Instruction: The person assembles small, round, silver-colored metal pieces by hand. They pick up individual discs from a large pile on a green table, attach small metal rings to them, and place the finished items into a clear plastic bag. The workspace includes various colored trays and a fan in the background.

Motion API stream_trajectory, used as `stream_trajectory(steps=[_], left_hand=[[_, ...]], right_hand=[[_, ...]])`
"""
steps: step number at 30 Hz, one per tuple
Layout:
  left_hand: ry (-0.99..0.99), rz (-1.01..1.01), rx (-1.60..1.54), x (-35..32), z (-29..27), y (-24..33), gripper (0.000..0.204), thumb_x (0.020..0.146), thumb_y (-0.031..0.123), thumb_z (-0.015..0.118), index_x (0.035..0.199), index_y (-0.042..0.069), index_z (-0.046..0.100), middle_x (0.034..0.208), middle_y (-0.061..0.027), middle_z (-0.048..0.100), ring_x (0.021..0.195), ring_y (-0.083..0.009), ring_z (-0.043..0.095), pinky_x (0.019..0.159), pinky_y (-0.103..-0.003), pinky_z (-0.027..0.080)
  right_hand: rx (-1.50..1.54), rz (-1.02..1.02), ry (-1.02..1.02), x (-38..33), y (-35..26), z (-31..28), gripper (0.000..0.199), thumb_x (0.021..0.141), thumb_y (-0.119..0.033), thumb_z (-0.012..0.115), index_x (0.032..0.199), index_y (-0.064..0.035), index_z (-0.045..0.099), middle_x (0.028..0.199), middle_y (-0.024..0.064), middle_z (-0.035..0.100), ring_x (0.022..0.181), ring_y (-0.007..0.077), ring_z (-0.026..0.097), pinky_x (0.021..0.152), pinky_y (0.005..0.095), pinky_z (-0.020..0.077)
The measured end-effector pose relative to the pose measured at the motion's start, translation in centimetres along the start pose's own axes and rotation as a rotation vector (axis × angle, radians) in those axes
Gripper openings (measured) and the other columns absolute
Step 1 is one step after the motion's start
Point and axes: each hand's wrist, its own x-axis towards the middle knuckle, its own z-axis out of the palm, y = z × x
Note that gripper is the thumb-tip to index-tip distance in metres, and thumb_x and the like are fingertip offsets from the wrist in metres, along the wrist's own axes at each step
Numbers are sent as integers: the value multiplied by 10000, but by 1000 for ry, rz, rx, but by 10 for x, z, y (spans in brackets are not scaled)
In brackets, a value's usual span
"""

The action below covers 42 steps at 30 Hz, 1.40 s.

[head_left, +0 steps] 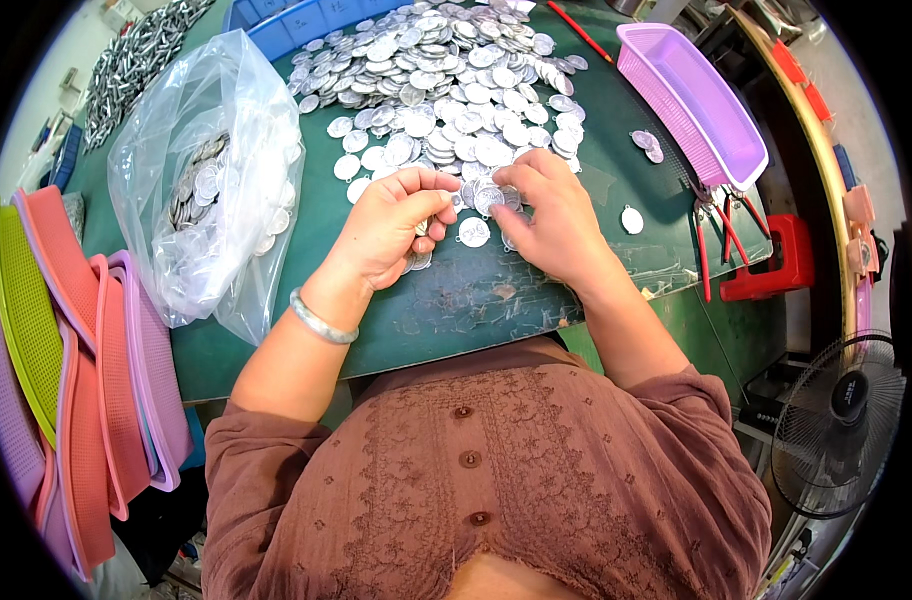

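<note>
A large heap of round silver-coloured metal medals (pixel 416 60), some with small loops at the rim, spreads over the green table. At its near edge, my left hand (pixel 391 225) is closed, with a medal (pixel 423 228) showing between its curled fingers. Close on its right, my right hand (pixel 554 210) has thumb and fingers pinched about another medal (pixel 489 198). One loose medal (pixel 473 232) lies flat on the table just below and between the hands. Part of a few more pieces shows under my left wrist.
On the left stands an open clear plastic bag (pixel 246 190) with medals inside, beside stacked coloured baskets (pixel 86 370). A purple basket (pixel 676 90), red-handled pliers (pixel 726 235) and a red stool (pixel 776 265) are at right. A blue tray (pixel 311 22) borders the heap; a fan (pixel 841 420) stands lower right.
</note>
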Motion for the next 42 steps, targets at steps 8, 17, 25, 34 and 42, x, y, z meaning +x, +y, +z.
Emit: stream_trajectory(steps=[8,17,25,34,42], left_hand=[[11,-13,50,-2,4,0,164,820,69,514,969,8,548,682,-17,535,532,-50,456,408,-145,320],[-23,-75,-33,-4,5,-1,96,822,111,548,856,22,565,675,-39,568,530,-66,475,405,-162,320],[37,83,-4,-3,5,-3,74,806,81,573,849,21,572,695,-44,576,535,-62,478,429,-158,343],[80,294,165,-2,8,-9,121,793,50,592,903,-1,596,687,-24,558,547,-45,473,453,-153,364],[102,294,141,-5,11,-9,126,785,53,608,903,7,604,660,-12,546,527,-42,464,447,-152,355]], right_hand=[[25,55,-81,-3,3,6,180,647,-74,654,819,-55,606,768,85,509,785,276,504,690,361,407],[122,-194,133,1,-10,4,160,666,-3,616,819,-50,608,709,80,564,661,263,549,566,324,443],[685,229,101,-4,-4,11,113,752,-14,594,864,-6,597,761,60,603,664,111,551,623,241,445],[607,188,30,-3,0,9,100,739,-35,626,830,-2,603,730,35,586,626,90,510,586,223,425],[795,402,-61,-5,-2,5,104,761,-47,602,851,6,603,736,1,583,640,54,495,588,210,417]])
